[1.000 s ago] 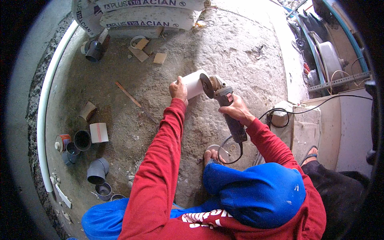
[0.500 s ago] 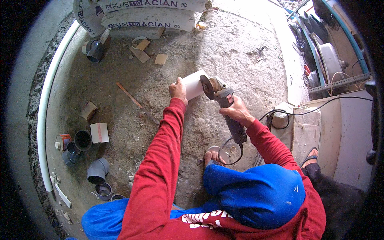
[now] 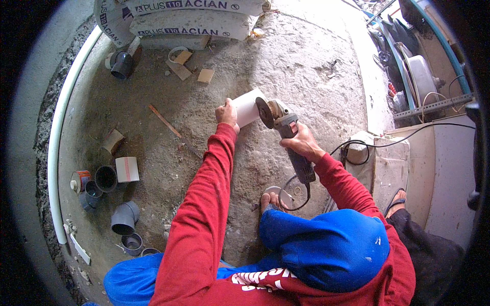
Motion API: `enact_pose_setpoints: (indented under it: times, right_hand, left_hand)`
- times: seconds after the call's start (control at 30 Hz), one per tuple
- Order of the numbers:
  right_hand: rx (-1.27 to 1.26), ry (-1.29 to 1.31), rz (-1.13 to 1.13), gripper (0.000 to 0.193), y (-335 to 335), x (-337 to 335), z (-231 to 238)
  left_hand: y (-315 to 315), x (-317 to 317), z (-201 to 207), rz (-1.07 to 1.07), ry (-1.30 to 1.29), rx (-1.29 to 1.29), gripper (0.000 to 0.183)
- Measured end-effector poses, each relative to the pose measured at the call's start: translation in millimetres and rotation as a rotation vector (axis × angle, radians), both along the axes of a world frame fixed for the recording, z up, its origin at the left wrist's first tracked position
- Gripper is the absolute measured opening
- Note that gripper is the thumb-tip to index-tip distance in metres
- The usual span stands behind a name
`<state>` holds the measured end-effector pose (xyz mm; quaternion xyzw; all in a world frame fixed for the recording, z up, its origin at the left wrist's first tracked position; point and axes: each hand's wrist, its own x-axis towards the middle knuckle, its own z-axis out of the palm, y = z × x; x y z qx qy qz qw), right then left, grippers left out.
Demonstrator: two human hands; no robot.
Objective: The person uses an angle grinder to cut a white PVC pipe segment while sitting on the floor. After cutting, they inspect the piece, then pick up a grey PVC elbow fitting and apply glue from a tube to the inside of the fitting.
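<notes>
Our left fingers (image 3: pixel 227 110) grasp a white plastic pipe (image 3: pixel 246 109); our right fingers (image 3: pixel 292 142) grip a grey-black angle grinder (image 3: pixel 299 159): let's hold its dark round disc (image 3: pixel 263 111) square.

The rough floor (image 3: pixel 306 61) bears grey pipe fittings (image 3: pixel 125 218) and 1 thin strip (image 3: pixel 165 121).

Head-worn left fisheye, looking down from above, hands (image 3: pixel 302 142) near, floor (image 3: pixel 163 92) farther off
</notes>
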<state>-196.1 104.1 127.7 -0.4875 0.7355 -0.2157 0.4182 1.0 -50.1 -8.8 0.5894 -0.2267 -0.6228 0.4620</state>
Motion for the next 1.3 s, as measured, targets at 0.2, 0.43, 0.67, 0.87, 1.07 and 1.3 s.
enact_pose_setpoints:
  times: [0.2, 0.43, 0.67, 0.87, 1.07, 1.3]
  right_hand:
    - [-0.001, -0.013, -0.004, 0.055, 0, -2, -7]
    - [0.026, -0.052, -0.012, 0.056, 0, 0, -2]
    - [0.016, -0.086, -0.023, 0.053, 0, 5, 2]
    - [-0.01, -0.054, -0.008, 0.052, 0, 0, -9]
    - [0.009, -0.072, -0.023, 0.051, 1, 0, -11]
    - [0.033, -0.048, -0.02, 0.052, 2, -1, -12]
  left_hand:
    - [-2, 4, 3, -0.085, -0.117, -0.021, 0.052]
    - [1, 2, 4, -0.013, 0.033, 0.012, 0.054]
    - [1, 3, 17, 0.009, 0.035, 0.087, 0.051]
    - [-2, 5, 7, -0.018, -0.005, 0.055, 0.047]
    - [-7, 4, -3, 0.031, 0.045, 0.109, 0.045]
    - [-7, 5, 3, 0.03, 0.036, 0.154, 0.048]
